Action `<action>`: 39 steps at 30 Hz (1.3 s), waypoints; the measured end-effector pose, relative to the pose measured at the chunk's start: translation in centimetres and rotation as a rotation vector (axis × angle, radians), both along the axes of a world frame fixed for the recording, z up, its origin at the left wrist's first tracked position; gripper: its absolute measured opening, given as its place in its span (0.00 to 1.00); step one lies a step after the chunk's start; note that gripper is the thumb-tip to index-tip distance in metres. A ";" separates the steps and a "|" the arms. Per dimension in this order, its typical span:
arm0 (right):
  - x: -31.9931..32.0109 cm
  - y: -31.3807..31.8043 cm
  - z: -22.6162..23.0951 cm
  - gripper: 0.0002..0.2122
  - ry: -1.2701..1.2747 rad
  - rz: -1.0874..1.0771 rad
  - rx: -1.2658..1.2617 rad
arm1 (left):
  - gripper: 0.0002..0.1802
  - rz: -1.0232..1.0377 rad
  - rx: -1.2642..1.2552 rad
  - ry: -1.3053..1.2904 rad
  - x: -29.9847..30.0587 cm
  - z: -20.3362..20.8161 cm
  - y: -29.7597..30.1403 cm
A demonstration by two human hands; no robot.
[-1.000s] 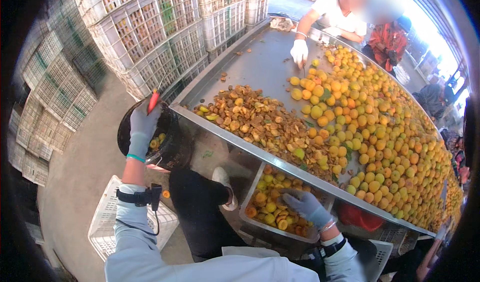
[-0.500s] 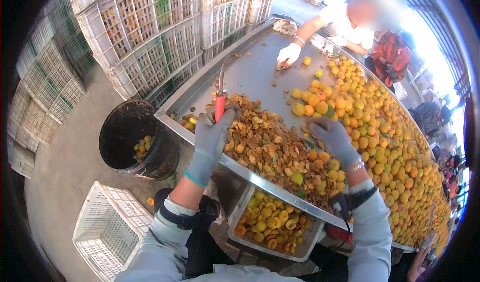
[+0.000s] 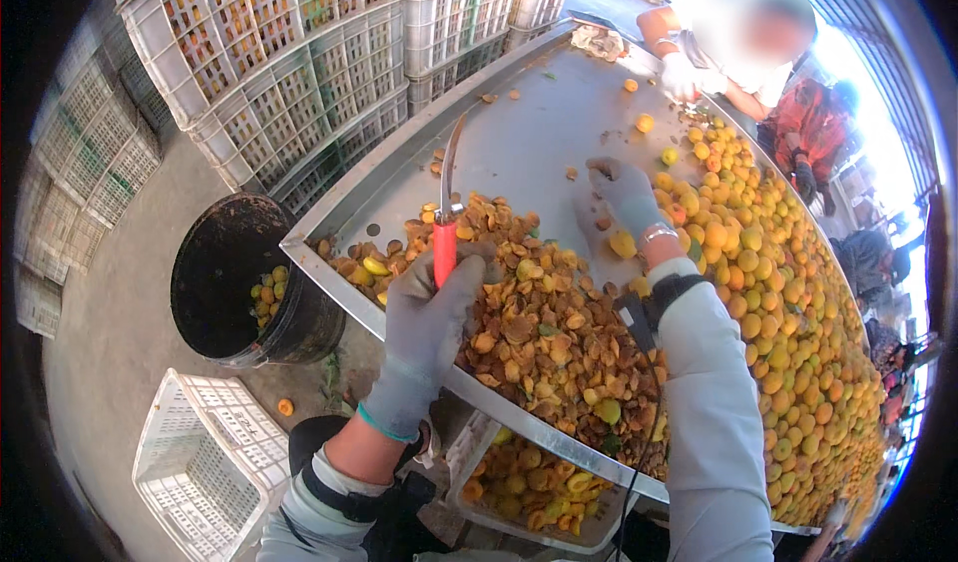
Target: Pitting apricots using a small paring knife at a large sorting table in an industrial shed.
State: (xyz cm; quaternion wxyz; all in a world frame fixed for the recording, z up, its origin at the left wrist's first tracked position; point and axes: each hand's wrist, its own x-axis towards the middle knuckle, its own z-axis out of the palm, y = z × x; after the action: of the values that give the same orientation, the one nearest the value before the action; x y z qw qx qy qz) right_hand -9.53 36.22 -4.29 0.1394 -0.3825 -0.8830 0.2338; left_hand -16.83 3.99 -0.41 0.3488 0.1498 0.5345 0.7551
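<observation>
A knife (image 3: 445, 218) with a red handle and a curved blade stands upright in my gloved left hand (image 3: 424, 307), whose fingers wrap the handle. The hand is over the table's near edge, beside a heap of brown pieces (image 3: 534, 312) that look like fruit scraps and pits. My gloved right hand (image 3: 624, 198) reaches over the bare metal of the table (image 3: 544, 128). Its fingers are loosely bent and apart, with no fruit visible in them. A yellow apricot (image 3: 623, 245) lies just below that hand. Whole apricots (image 3: 788, 362) cover the table's right side.
Below the near edge sits a tub (image 3: 589, 537) of split apricots. At left stand a black bucket (image 3: 230, 282) with some fruit inside and a white crate (image 3: 210, 462). Stacked crates (image 3: 289, 73) rise behind. Across the table, a co-worker's gloved hand (image 3: 681, 78) hovers near fruit.
My right hand has moved from the scrap heap's edge forward over the bare metal. My left hand keeps the knife. The co-worker's hand has drawn back toward their body.
</observation>
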 end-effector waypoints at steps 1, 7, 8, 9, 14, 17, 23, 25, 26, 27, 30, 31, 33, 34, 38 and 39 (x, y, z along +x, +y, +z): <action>-0.7 0.7 -0.4 0.16 -0.058 -0.029 0.041 | 0.13 -0.022 0.002 0.008 0.0 0.1 0.0; -3.8 2.8 -2.5 0.15 -0.196 0.032 0.241 | 0.12 -0.010 -0.006 0.076 0.0 -0.2 0.4; -4.0 3.0 -2.7 0.15 -0.175 0.049 0.251 | 0.11 -0.015 -0.009 0.029 0.1 -0.3 0.3; -4.2 3.2 -2.9 0.15 -0.168 0.063 0.205 | 0.11 -0.003 -0.044 0.019 0.0 -0.4 0.4; -3.5 2.9 -3.4 0.14 -0.226 0.048 0.100 | 0.11 -0.040 0.028 0.008 0.1 -0.7 0.5; -2.2 1.1 -2.3 0.11 -0.209 0.064 0.000 | 0.11 -0.039 0.085 -0.006 0.5 -0.5 0.6; 3.1 -7.0 4.6 0.10 0.790 0.002 -1.046 | 0.13 -0.067 0.051 -0.032 0.9 -0.1 0.7; 5.7 -10.7 6.7 0.12 1.003 0.058 -1.265 | 0.13 -0.088 0.073 -0.003 1.6 0.0 0.9; 7.3 -12.6 7.5 0.12 1.035 0.131 -1.259 | 0.14 -0.089 0.068 0.002 2.0 0.1 1.1; 8.9 -14.7 8.1 0.12 1.114 0.181 -1.310 | 0.14 -0.117 0.076 0.009 2.5 0.3 1.3; 13.5 -21.2 10.1 0.10 1.244 0.210 -1.321 | 0.14 -0.121 0.002 -0.019 4.0 0.8 1.7; 14.8 -23.5 10.9 0.09 1.272 0.181 -1.316 | 0.14 -0.146 -0.002 -0.011 4.5 1.0 1.9; 17.3 -28.7 12.3 0.09 0.921 0.090 -0.436 | 0.14 -0.160 0.007 -0.017 5.4 1.0 2.2; 18.5 -31.3 12.9 0.09 0.822 0.046 -0.269 | 0.13 -0.187 0.012 -0.008 5.9 0.8 2.3; 22.2 -39.4 14.0 0.07 1.668 0.467 -1.319 | 0.11 -0.163 0.094 0.030 7.4 0.0 3.6; 22.4 -40.7 14.4 0.06 1.659 0.532 -1.309 | 0.10 -0.199 0.102 0.039 7.6 -0.1 4.0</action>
State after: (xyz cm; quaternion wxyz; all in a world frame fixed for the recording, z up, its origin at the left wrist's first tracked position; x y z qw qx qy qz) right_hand 12.84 -4.52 10.15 0.4061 0.0975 -0.2730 0.8666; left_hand -9.23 7.96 -0.50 0.4035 0.2345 0.4845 0.7399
